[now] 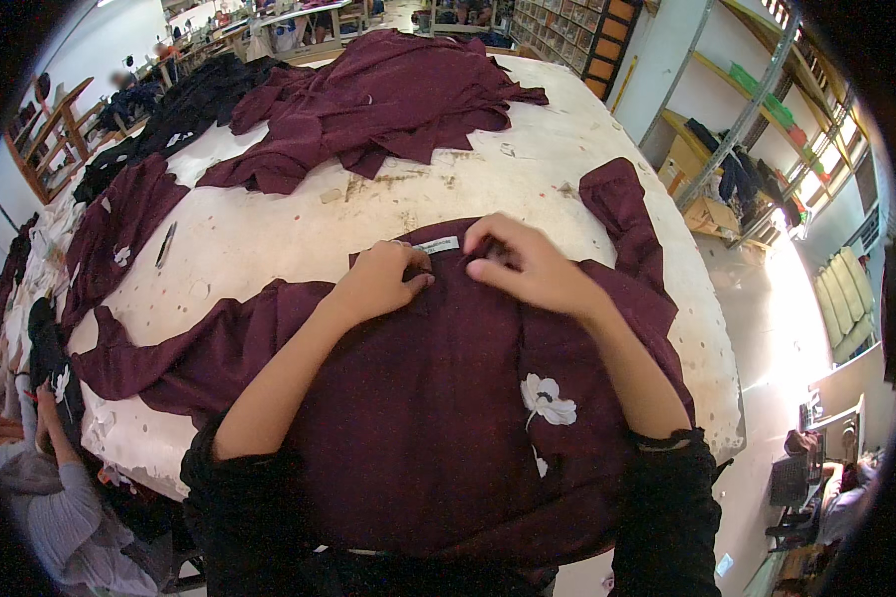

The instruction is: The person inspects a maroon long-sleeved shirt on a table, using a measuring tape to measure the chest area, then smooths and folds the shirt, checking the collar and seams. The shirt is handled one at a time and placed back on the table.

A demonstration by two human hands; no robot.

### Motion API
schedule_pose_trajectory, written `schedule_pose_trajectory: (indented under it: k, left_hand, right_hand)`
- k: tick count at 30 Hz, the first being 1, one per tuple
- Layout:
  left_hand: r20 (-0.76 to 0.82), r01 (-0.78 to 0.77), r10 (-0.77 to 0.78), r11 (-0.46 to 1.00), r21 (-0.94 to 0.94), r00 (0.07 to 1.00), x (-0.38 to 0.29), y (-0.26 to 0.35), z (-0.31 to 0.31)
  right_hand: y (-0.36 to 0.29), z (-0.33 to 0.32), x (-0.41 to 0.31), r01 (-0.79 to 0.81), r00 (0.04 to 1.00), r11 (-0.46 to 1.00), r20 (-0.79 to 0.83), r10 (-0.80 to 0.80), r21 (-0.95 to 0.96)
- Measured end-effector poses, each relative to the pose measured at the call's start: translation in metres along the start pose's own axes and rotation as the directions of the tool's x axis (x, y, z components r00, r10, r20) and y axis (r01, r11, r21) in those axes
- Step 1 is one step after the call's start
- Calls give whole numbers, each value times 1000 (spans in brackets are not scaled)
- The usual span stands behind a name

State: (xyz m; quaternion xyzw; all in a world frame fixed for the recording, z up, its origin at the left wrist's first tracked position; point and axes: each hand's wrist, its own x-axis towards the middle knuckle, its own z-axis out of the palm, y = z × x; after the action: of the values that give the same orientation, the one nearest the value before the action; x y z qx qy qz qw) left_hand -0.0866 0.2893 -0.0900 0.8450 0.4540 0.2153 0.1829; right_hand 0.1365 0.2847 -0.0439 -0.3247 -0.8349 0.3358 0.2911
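Observation:
A maroon long-sleeved garment (425,388) lies spread on a pale, stained worktable (493,186), its collar away from me and its sleeves out to both sides. White flower motifs (548,400) with dark centres decorate its right part. At the neckline is a white woven label (442,245) bearing writing. My left hand (388,280) pinches the collar edge just left of the label, thumb and fingers close together. To the right of the label, my right hand (526,261) has curled fingers at the collar; whether cloth is between them I cannot tell.
More maroon garments (388,97) are heaped at the table's far side, beside black ones (194,101). A pen (166,245) lies at left. A co-worker in grey (82,515) handles black cloth at the left edge. Metal shelving (739,112) with boxes stands at right.

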Motion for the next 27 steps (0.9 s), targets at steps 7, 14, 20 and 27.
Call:
schedule_pose_trajectory:
  k: [7, 14, 20, 27]
  left_hand:
    - [-26, -68, 69, 997, 22, 997, 1, -3, 1]
    - [78, -21, 31, 992, -127, 996, 3, -21, -4]
    - [-166, -312, 369, 904, 294, 914, -21, 9, -4]
    - [-125, -75, 92, 988, 131, 988, -15, -8, -4]
  right_hand:
    - [40, 57, 4, 56, 983, 955, -152, -104, -292]
    - [34, 63, 12, -80, 986, 937, -162, 26, -339]
    - [42, 56, 9, -96, 985, 929, -168, 37, -357]
    - [38, 61, 14, -88, 985, 926, -172, 26, -367]
